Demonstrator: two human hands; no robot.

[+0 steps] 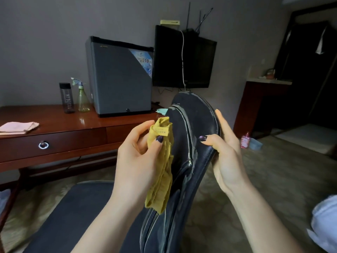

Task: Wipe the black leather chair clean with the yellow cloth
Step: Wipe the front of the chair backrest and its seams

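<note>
The black leather chair stands in front of me, its worn backrest edge rising through the middle of the view and its seat at lower left. My left hand grips the bunched yellow cloth and holds it against the left side of the backrest. My right hand grips the backrest's right edge, thumb on the front face and fingers wrapped behind.
A wooden desk stands to the left with a grey mini fridge, a green spray bottle, a dark bottle and a folded pink cloth. A wall TV hangs behind. Small items lie on the carpet at right.
</note>
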